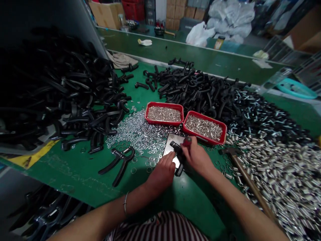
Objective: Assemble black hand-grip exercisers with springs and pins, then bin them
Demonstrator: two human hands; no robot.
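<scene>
My left hand (164,170) is closed on a black curved plastic handle part (179,170), which lies over a small metal plate (172,142). Just to its right, my right hand (197,154) is wrapped round a tool with a dark red and black grip (187,141), held against the black part; the tool's tip is hidden. A hand gripper with two black handles and a spring (120,162) lies on the green table to the left. Loose metal rings (140,135) are scattered beyond my left hand.
Two red trays, one of tiny rings (183,107) and one of small pins (225,134), stand ahead. Black handles pile up at left (92,100) and behind (195,83). At right lie a hammer (248,179), metal sleeves (283,177) and bolts (263,113).
</scene>
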